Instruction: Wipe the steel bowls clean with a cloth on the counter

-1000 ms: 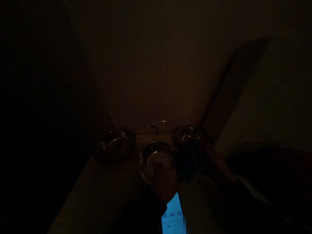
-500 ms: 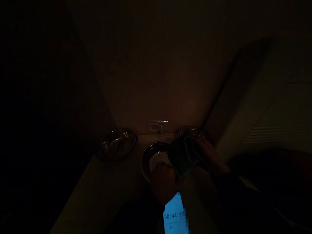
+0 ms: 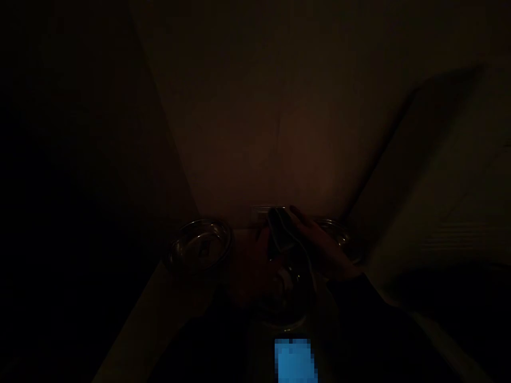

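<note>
The scene is very dark. Between my two hands a dark green cloth-like thing (image 3: 281,229) with a paler edge is raised over the middle metal bowl (image 3: 285,322). My right hand (image 3: 325,247) grips it from the right side. On its left is my left hand (image 3: 251,266), close to or touching the cloth; its fingers are too dim to make out. The bowl's inside is mostly hidden by the hands and the cloth.
One shiny metal bowl (image 3: 199,247) stands at the left with a small dark patch inside. More metal dishware (image 3: 337,234) sits behind my right hand. A wall socket plate (image 3: 257,213) is at the back. A lit phone screen (image 3: 295,361) glows in front on the pale tabletop (image 3: 131,330).
My left hand has risen from the middle bowl to the cloth's left side. The cloth is now more upright above the bowl. The view has shifted slightly.
</note>
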Demonstrator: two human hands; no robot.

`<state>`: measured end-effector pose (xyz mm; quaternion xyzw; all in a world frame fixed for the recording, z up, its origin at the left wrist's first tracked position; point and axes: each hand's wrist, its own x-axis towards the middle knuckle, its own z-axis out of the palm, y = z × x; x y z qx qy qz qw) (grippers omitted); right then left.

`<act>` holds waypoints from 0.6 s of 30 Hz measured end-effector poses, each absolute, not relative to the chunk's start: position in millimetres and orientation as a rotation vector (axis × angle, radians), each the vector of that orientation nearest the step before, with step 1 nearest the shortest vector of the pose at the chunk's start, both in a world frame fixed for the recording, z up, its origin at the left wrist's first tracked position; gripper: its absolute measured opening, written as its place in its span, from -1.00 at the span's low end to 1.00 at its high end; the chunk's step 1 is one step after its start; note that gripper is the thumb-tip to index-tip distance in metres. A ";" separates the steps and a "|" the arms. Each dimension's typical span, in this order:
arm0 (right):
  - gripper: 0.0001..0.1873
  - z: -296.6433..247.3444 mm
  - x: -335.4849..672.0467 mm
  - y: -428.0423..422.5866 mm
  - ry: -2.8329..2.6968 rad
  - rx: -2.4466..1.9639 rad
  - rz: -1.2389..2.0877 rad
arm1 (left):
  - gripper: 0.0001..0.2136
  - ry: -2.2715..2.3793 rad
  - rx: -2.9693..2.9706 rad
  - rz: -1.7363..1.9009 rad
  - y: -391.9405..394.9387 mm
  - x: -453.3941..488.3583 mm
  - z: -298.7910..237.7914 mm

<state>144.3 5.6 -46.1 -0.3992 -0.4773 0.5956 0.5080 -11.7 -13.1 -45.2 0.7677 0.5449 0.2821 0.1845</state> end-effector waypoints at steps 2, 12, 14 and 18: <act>0.11 -44.7 141.2 7.1 -1.222 -0.865 1.467 | -0.66 1.614 2.084 0.842 -2.8 -14.8 -41.1; -0.48 -58.8 131.2 37.1 -1.192 -1.250 0.921 | -0.70 1.570 1.666 0.984 24.0 -30.4 -36.7; -0.49 -62.8 135.7 40.8 -1.156 -1.287 0.913 | -0.69 1.528 1.563 1.029 27.8 -34.8 -36.8; -0.55 -62.4 145.4 45.7 -1.139 -1.344 0.936 | -0.65 1.451 1.300 1.058 29.6 -43.1 -34.9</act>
